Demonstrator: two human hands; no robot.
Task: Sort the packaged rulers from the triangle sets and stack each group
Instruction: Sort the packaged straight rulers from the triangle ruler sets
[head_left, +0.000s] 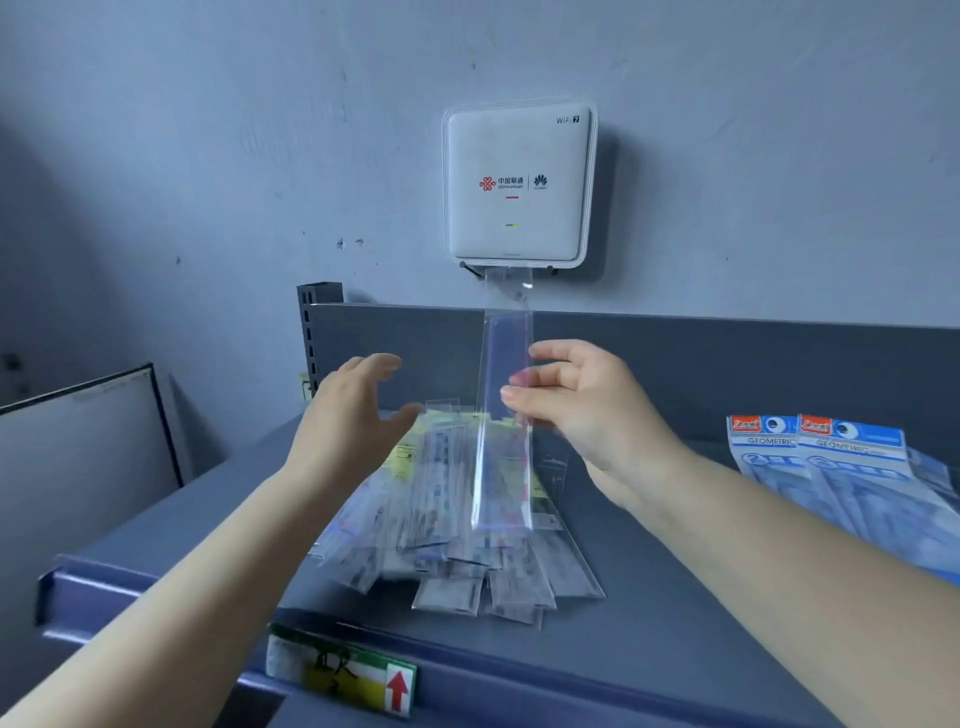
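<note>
My right hand (587, 410) holds one packaged ruler (504, 431) upright at the centre of the view, fingers (535, 376) curled on its right edge with the thumb across the clear sleeve, its top flap reaching up towards 12 o'clock and overlapping the lower edge of the white WiFi 7 router (519, 184) on the grey wall (208, 130). My left hand (353, 410) hovers at 9 o'clock of that ruler, fingers spread wide and holding nothing, palm turned towards the sleeve. Below both hands, at 6 o'clock of the held ruler, a loose pile of packaged rulers (457, 545) lies fanned out on the dark grey shelf (649, 623), their ends splayed towards the shelf's front edge. At 3 o'clock, well apart from the pile, the triangle sets (831, 467) lie overlapping in blue packs with "GEOMETRIC" printed on their headers, running off the right edge of the view. A green and yellow price label with a red arrow (343, 670) sits on the shelf's front rail at 7 o'clock. A perforated shelf upright (311, 332) stands at the back left, and a pale board with a dark frame (88, 447) leans at 9 o'clock
</note>
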